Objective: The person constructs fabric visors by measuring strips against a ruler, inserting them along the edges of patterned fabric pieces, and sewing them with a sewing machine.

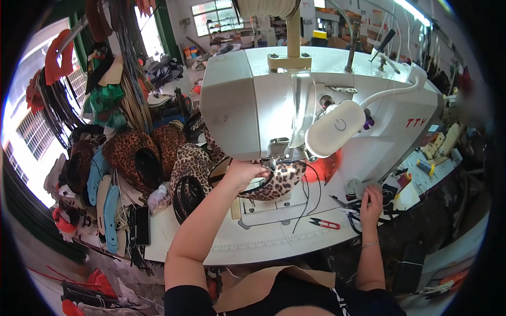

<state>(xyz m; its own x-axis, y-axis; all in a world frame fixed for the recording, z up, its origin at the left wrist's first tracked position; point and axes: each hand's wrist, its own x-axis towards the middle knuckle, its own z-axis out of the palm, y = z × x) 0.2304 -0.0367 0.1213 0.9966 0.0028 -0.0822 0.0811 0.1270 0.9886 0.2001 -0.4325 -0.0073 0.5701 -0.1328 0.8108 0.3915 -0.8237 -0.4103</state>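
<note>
My left hand point(244, 175) is closed with the fingertips pinched at the edge of a leopard-print piece point(282, 180), close under the needle area of a large white sewing machine point(274, 105). The piece is curved with a dark edge, and its far side is hidden by the machine head. Farther right, my right hand point(371, 204) rests low over the table's right end, fingers extended beside a greyish round item point(353, 187). Dark-handled scissors point(342, 204) lie just left of it. Red thread snips point(324, 224) sit on the tabletop between my hands.
Several leopard-print shoe-like items point(132, 152) are heaped left of the machine. Blue strap pieces point(111, 216) and a black phone-like object point(139, 225) lie at the table's left edge. A white lamp point(334, 129) hangs from the machine. A printed ruler point(263, 243) runs along the front.
</note>
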